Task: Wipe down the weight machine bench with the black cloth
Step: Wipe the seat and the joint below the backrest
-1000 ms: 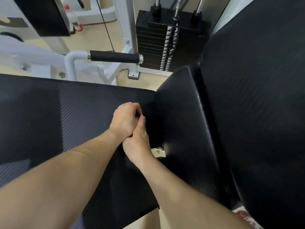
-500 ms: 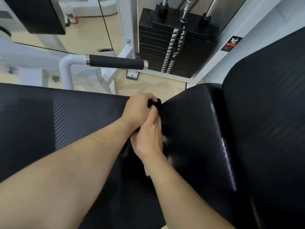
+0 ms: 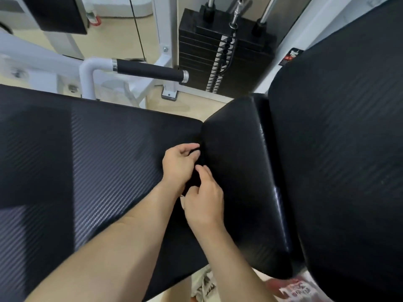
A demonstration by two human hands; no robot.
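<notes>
Cloth (image 3: 194,180), one, between left hand (image 3: 178,166), right hand (image 3: 205,205)

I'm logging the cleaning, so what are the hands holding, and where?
The black cloth, bunched: left hand grips its far end, right hand its near end. Its edges blur into the black bench.

Seat pad (image 3: 98,160) lies open leftward; bolster (image 3: 235,182) and backrest (image 3: 338,149) wall the right.
</notes>
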